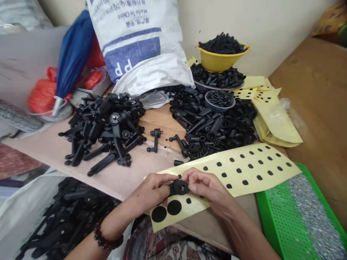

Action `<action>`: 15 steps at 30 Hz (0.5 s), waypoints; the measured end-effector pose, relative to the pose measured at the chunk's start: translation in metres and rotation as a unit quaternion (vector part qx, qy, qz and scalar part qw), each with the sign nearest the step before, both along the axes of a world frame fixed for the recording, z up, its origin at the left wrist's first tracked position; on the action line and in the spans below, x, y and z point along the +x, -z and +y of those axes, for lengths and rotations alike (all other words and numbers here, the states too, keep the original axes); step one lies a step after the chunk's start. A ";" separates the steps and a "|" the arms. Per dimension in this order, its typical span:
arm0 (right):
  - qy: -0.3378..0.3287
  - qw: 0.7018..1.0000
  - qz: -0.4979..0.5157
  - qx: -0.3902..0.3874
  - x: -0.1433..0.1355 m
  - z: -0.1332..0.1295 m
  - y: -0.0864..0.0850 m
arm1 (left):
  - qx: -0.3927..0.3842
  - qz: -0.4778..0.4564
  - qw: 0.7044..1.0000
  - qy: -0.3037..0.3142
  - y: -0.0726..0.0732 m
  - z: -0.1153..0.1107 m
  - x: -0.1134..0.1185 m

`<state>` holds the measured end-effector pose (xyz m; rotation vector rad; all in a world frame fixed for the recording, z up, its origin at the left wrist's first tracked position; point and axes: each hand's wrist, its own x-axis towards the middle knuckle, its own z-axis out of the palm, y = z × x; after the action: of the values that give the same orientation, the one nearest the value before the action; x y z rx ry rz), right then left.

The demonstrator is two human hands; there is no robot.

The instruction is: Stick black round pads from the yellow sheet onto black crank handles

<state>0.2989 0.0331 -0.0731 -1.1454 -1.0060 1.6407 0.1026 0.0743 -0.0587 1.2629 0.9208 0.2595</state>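
My left hand (154,191) is closed around a black plastic crank handle (180,187), its round end turned up toward me. The thumb and fingers of my right hand (205,184) are closed at the right rim of that round end; any small piece between them is hidden. Under both hands lies a yellow sticker sheet (208,195) with rows of small black dots. Two large black round stickers (166,211) show at its near left corner. Beyond my hands, a single crank handle (155,140) lies on the table, with another (179,143) to its right.
A heap of crank handles (108,130) stands at left, loose black parts (217,126) at right. Behind are a white sack (141,47) and a yellow bowl (221,59). A green basket (287,216) with small metal pieces sits at right, a bag of black parts (67,213) at lower left.
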 end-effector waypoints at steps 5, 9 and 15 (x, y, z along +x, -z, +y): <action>0.008 1.000 0.009 -0.001 -0.001 0.000 0.001 | -0.012 0.012 1.000 -0.007 -0.007 -0.001 0.002; 0.008 1.000 0.013 -0.006 -0.005 0.000 0.000 | 0.038 0.043 0.998 0.008 -0.007 -0.002 0.000; 0.003 1.000 0.014 -0.005 -0.006 0.000 0.000 | 0.061 0.054 0.997 0.014 -0.001 -0.002 -0.003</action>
<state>0.2933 0.0330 -0.0731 -1.1276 -0.9768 1.6537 0.0995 0.0720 -0.0579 1.4128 0.9906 0.2294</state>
